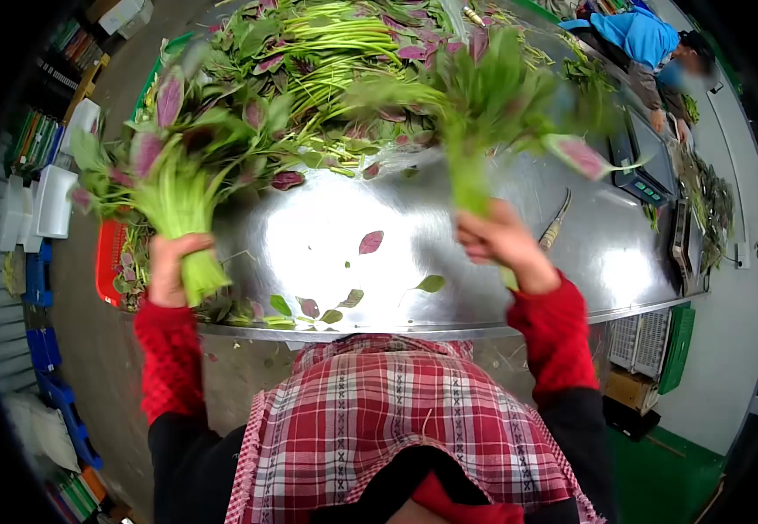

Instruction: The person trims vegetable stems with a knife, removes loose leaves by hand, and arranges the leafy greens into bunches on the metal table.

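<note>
My left hand [174,266] is closed around the pale stems of a thick bunch of red amaranth greens [178,188], its green and purple leaves spreading above. In my right hand [505,240] is a smaller bunch of amaranth greens [469,162], gripped by the stems; its leafy top is smeared by motion. Both bunches are held above the steel table [309,227]. A large heap of amaranth greens [335,52] lies at the back of the table. Loose leaves [371,242] are scattered on the steel between my hands and along the front edge.
A knife with a curved blade [556,223] lies right of my right hand. A red basket [110,262] stands at the table's left. On the right are a digital scale [641,179] and a co-worker in a blue top [627,39], bending over greens.
</note>
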Demonstrator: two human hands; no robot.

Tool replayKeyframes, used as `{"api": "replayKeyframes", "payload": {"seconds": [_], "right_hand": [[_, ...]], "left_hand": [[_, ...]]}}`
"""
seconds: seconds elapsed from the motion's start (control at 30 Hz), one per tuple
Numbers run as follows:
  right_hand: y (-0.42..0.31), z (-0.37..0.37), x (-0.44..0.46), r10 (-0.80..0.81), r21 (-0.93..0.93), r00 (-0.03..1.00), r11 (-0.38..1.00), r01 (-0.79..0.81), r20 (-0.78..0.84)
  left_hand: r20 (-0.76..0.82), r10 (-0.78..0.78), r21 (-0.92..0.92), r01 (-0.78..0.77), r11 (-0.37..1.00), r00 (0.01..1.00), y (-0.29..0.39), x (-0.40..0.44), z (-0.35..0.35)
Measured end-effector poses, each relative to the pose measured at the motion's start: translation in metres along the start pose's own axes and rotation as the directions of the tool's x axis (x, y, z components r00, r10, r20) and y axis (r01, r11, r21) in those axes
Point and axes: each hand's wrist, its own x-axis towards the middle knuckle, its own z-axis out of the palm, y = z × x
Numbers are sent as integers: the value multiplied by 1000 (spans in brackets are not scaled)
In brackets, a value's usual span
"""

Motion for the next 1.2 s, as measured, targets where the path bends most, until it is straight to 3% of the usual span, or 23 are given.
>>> {"api": "replayKeyframes", "payload": {"seconds": [0.03, 0.07, 0.13, 0.2, 0.27, 0.33, 0.43, 0.47, 0.5, 0.57, 0.6, 0.67, 0.7, 0.77, 0.8, 0.83, 0.9, 0.93, 0.97, 1.0, 1.03, 1.17, 1.2], "right_hand": [[12, 10, 23, 96, -71, 993, 992, -101, -70], [3, 12, 27, 93, -68, 996, 993, -93, -6], [-39, 12, -2, -97, 70, 994, 992, 100, -55], [-47, 20, -23, -314, 282, 944, 901, 330, -100], [-25, 39, 11, -7, 24, 989, 1000, 10, -145], [-10, 45, 26, 44, 141, 999, 989, -41, -24], [-50, 39, -13, -402, 306, 887, 835, 457, -228], [-30, 40, 3, -419, 166, 847, 857, 488, -327], [-7, 36, 30, -275, 157, 917, 931, 329, -288], [-14, 41, 32, 2, 262, 982, 964, 48, -188], [-18, 39, 21, -36, 397, 992, 914, 80, -117], [-34, 54, -7, -354, 207, 874, 877, 434, -333], [-32, 55, -6, -537, 111, 746, 778, 618, -393], [-3, 43, 24, -381, 234, 878, 861, 451, -290], [1, 38, 34, -234, 295, 944, 908, 298, -235], [-22, 35, 30, 47, 356, 986, 934, 13, -159], [-47, 47, -1, -328, 301, 907, 866, 400, -263], [-38, 49, 6, -492, 226, 786, 774, 592, -374], [-21, 43, 25, -497, 227, 783, 769, 597, -374], [2, 33, 47, -178, 420, 934, 856, 302, -308], [-2, 34, 53, 151, 574, 972, 819, -22, -178], [29, 74, 31, -15, 425, 981, 900, 98, -193], [54, 85, 37, 28, 436, 994, 900, 22, -108]], "left_hand": [[21, 24, 73, -26, 997, 999, -9, 7, 17], [-8, 52, 3, -52, 999, 999, -4, -4, 35], [-36, 86, -102, -89, 991, 996, 5, -13, 32], [-29, -25, -206, 18, 978, 999, -2, -4, 19], [-63, -100, -244, 82, 966, 993, -10, 4, 39], [23, -20, -235, 24, 972, 1000, -4, 0, 53], [65, -17, -267, 34, 963, 998, 3, -12, 59], [7, -41, -302, 41, 952, 999, -3, -5, 67], [-48, -81, -334, 60, 941, 996, -12, -2, 72], [44, -120, -334, 127, 934, 992, -11, 6, 75], [32, -70, -331, 76, 941, 997, -11, 3, 75], [10, -65, -290, 65, 955, 998, -9, -14, 75], [14, -62, -285, 63, 956, 998, -11, -9, 80], [-5, -95, -298, 89, 950, 996, -19, -6, 89], [-4, -69, -308, 64, 949, 998, -10, -13, 95], [-13, -25, -323, 20, 946, 1000, -6, -18, 96], [11, -3, -324, 6, 946, 1000, -7, -23, 96], [-4, -24, -313, 22, 949, 1000, -11, -22, 101], [-20, -36, -310, 28, 950, 999, -18, -20, 108], [-7, -71, -311, 65, 948, 997, -24, -17, 111], [25, -66, -389, 71, 919, 997, -24, -20, 115], [142, -191, -384, 232, 894, 971, -57, -40, 139], [189, -216, -376, 274, 885, 958, -68, -44, 145]]}}
